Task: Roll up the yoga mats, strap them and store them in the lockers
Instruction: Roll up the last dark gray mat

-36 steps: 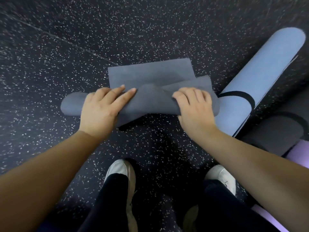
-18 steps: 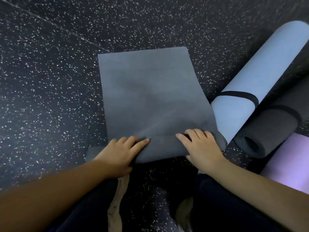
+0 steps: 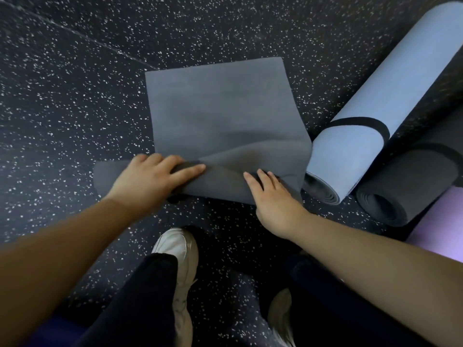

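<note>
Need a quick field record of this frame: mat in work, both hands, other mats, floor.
mat in work: grey foam yoga mat, partly rolled, flat tail lying away from the person
left hand: fingers straight, resting on the roll
right hand: fingers straight on the roll's right part
other mats: light blue rolled mat, black strap round it; dark grey rolled mat; purple mat, partly seen
floor: dark speckled rubber floor

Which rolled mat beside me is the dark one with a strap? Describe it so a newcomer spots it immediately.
Start at the grey mat under both hands on the speckled floor and look right. Past the light blue roll lies the charcoal roll, its open end facing the camera. It is the darkest, between the blue roll and the purple mat.
</note>
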A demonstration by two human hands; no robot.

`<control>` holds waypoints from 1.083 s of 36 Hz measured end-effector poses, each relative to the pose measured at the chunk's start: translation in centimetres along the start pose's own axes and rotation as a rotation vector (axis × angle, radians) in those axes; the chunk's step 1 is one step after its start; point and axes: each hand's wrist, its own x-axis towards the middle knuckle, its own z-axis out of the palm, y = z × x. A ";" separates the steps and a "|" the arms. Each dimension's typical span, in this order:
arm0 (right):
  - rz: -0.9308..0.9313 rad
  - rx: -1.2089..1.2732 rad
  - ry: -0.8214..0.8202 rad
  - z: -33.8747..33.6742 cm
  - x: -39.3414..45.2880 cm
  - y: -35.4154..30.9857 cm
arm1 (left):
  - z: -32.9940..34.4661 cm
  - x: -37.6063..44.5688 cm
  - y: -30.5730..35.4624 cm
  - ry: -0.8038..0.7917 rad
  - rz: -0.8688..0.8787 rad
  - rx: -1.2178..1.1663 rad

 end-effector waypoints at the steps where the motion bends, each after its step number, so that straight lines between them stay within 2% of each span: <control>1: -0.013 0.067 -0.007 -0.4 0.2 -0.1 | -0.7 0.2 -0.5 0.044 -0.002 0.004; 5: -0.087 0.243 0.023 -1.5 0.8 -0.8 | -3.0 0.8 -2.0 0.261 0.013 0.019; 8: -0.117 0.215 0.024 -1.4 1.0 -0.9 | -2.9 0.0 -1.9 0.318 0.005 0.040; 13: -0.062 -0.160 -0.063 0.4 0.6 -2.1 | 1.9 -4.4 0.0 0.142 -0.014 0.112; 16: -0.044 -0.317 -0.053 1.9 -0.1 -2.2 | 4.1 -5.6 1.5 0.055 -0.106 0.061; 18: -0.046 -0.360 -0.041 2.8 -0.5 -1.4 | 4.8 -5.5 2.4 0.018 -0.104 0.032; 26: -0.030 -0.355 -0.054 4.8 -1.8 -0.2 | 5.9 -4.5 3.1 -0.112 -0.053 -0.052; 31: -0.044 -0.280 -0.053 5.1 -1.8 -0.2 | 5.8 -4.0 3.4 -0.270 -0.082 -0.118; 35: -0.040 -0.233 -0.067 5.2 -1.2 0.4 | 5.8 -3.7 3.7 -0.291 -0.110 -0.114; 39: -0.077 -0.244 -0.100 5.5 -0.9 1.3 | 6.4 -3.7 4.3 -0.313 -0.060 -0.100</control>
